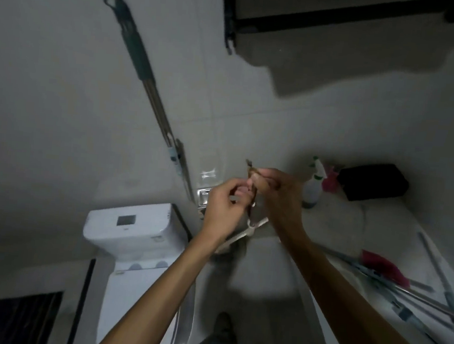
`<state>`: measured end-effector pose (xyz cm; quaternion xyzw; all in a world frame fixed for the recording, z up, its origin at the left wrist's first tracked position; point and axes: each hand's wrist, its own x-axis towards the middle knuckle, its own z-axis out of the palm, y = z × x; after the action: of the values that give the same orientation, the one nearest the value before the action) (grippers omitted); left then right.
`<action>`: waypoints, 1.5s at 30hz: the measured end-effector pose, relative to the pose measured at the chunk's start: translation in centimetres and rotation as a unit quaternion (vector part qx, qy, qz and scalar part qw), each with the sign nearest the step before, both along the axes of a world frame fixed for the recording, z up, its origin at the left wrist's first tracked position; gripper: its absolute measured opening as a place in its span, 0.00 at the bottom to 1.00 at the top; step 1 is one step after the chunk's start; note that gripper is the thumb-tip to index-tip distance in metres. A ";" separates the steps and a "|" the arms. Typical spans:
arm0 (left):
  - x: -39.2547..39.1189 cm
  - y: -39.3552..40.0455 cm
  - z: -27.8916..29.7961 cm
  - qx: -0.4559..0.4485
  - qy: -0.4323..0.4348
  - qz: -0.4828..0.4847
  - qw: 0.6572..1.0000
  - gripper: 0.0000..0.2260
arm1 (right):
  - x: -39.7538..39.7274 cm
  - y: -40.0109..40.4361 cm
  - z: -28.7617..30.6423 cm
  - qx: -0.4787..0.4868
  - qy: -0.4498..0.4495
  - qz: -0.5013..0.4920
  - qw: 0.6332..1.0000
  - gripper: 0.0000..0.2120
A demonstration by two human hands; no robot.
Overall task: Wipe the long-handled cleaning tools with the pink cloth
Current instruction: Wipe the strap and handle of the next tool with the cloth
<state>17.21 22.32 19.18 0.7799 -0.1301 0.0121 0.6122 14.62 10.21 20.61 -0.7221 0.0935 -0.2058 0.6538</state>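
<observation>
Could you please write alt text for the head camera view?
Both hands, left and right, pinch a small thin item at chest height in a dim bathroom. A pink cloth lies over long-handled tools on the right; a toilet stands below left.

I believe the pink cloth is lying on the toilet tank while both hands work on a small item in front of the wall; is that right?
Not quite. In the head view the pink cloth lies on the counter at right, over the long-handled tools, not on the toilet tank. The rest holds: the left hand and right hand both pinch a small item in front of the wall.
</observation>
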 end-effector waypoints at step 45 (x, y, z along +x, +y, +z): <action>18.6 26.3 1.3 -0.064 0.003 0.054 0.996 0.14 | 20.6 26.2 -2.5 -0.116 -0.021 0.122 0.985 0.12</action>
<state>35.82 48.65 20.45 0.7448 -0.0851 0.0508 0.6599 35.17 36.37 18.09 -0.7948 -0.0336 -0.1485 0.5875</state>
